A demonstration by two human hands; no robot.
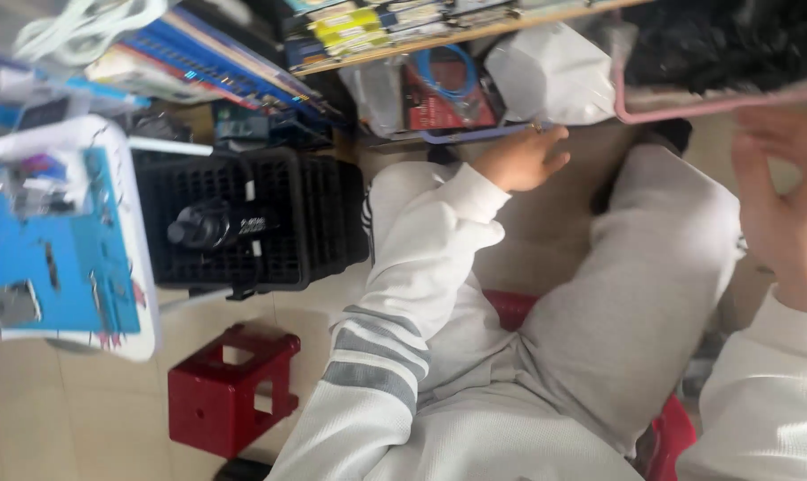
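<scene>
My left hand (521,158) reaches forward over my knee, its fingers curled on the end of a thin purple tray rim (475,134) under the shelf. In that tray lies a red package with a coiled blue cable (446,89). My right hand (782,209) is raised at the right, blurred, with its fingers apart and nothing in it. It hovers just below the pink rim of a basket (688,107) that holds dark stuff. I sit in light grey trousers and a white sleeve with grey stripes.
A black slatted crate (288,223) with a black bottle (203,227) on it stands to the left. Beside it are a white table with a blue mat (65,258), a small red stool (230,392), a shelf of books (377,31) and a white bag (550,71).
</scene>
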